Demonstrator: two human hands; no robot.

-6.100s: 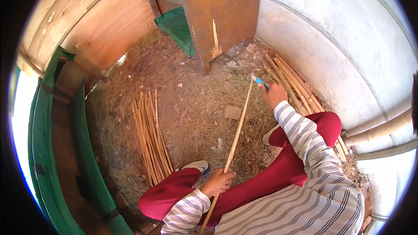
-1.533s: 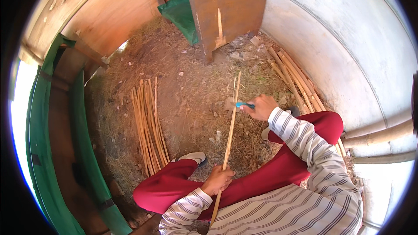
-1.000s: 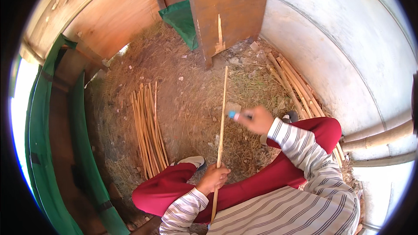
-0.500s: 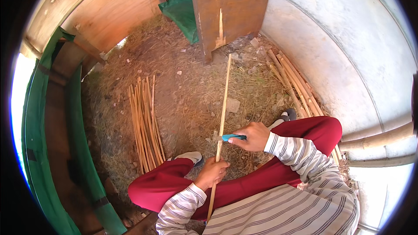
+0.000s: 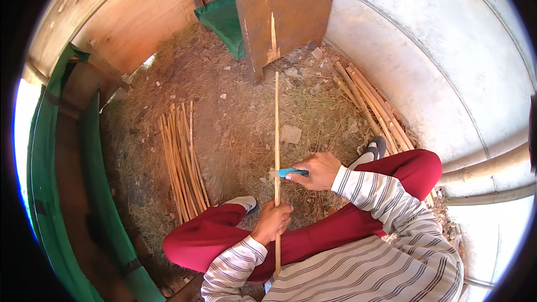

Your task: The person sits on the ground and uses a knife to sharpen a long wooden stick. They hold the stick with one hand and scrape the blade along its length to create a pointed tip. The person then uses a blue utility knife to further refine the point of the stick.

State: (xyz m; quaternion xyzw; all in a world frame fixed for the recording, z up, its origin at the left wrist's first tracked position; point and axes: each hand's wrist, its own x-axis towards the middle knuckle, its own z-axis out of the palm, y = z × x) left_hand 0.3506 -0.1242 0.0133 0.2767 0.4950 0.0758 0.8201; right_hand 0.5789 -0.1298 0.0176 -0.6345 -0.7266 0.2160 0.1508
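— Can you see the blade of the blue-handled knife (image 5: 292,172)?
— No, the right hand (image 5: 316,170) covers most of the handle, and the tip is too small to make out.
— And the long thin bamboo stick (image 5: 276,128)?
— Its lower end disappears behind the left hand (image 5: 272,221) and the striped shirt.

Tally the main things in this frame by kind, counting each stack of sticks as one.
Stick in the hands: 1
Blue-handled knife: 1
Stick piles, left and right: 2
Wooden cabinet: 1
Shoes: 2
Total: 7
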